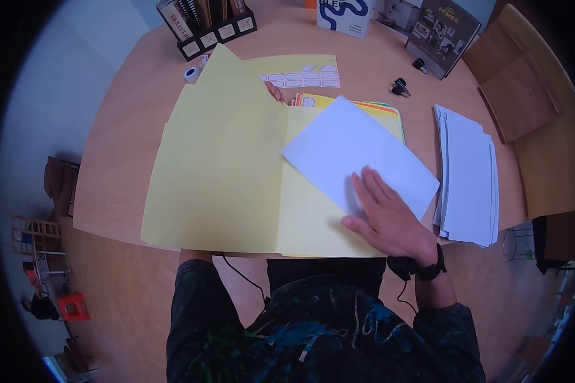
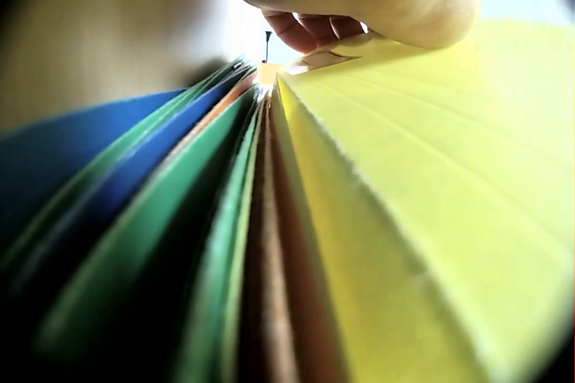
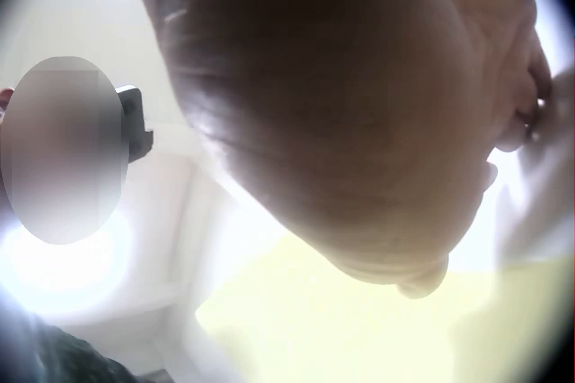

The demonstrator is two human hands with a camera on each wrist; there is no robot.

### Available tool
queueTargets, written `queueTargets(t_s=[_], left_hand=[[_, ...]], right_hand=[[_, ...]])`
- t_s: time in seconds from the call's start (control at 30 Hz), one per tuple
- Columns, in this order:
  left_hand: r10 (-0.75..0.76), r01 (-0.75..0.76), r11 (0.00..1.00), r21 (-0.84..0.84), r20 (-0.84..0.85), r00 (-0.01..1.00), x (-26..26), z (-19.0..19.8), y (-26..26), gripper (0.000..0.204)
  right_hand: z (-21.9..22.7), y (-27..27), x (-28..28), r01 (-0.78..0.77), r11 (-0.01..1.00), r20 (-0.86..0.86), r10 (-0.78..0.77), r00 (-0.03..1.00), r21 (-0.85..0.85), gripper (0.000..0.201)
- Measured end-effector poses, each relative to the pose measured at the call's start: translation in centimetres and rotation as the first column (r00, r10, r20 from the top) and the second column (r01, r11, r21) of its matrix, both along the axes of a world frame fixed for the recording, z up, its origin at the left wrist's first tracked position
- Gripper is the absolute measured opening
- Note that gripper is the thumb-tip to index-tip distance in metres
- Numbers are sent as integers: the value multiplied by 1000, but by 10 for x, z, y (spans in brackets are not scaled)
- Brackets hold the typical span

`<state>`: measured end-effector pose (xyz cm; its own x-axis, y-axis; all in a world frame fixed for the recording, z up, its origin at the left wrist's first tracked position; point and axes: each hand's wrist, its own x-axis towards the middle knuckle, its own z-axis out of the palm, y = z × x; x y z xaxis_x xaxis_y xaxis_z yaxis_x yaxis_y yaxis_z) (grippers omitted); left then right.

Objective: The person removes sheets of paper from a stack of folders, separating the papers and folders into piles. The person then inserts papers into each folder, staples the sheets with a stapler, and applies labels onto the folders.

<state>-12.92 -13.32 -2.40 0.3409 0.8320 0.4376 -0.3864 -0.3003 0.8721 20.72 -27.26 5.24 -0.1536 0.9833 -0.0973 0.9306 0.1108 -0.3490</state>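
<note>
A pale yellow folder [image 1: 220,166] lies open, its left cover raised. My left hand [image 1: 275,92] is mostly hidden behind that cover; its fingers show at the top edge. In the left wrist view its curled fingers [image 2: 314,31] hold the yellow folder's edge by a small label tab [image 2: 328,61]. My right hand [image 1: 386,217] rests with extended fingers on a white sheet of paper [image 1: 358,147], which lies slanted across the folder's right side. In the right wrist view the palm [image 3: 332,123] fills much of the picture, above the yellow folder.
Colored folders [image 2: 99,123] are stacked beneath. A pile of white papers [image 1: 469,179] lies at the right. Behind are a label sheet [image 1: 310,76], black binder clips [image 1: 400,87], a black book rack [image 1: 217,39] and standing books [image 1: 442,38]. Another person [image 3: 63,149] shows, blurred.
</note>
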Motion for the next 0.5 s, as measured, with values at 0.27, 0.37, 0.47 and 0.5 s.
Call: queueTargets(t_s=[0.27, 0.37, 0.47, 0.5], left_hand=[[23, -23, 1000, -1, -19, 1000, -2, -1, -1, 35], [32, -32, 999, -2, -20, 999, -7, -2, 1, 35], [46, -46, 999, -6, -26, 999, -7, -2, 1, 35], [50, -50, 999, -9, -29, 998, -8, -1, 1, 35]], right_hand=[[23, 21, 39, -309, 947, -231, 321, 919, 86, 57], [2, 20, 41, -289, 957, -92, 290, 953, 18, 57], [-20, 14, 28, -154, 972, 42, 149, 988, 176, 64], [-27, 13, 23, -158, 972, 43, 153, 987, 174, 64]])
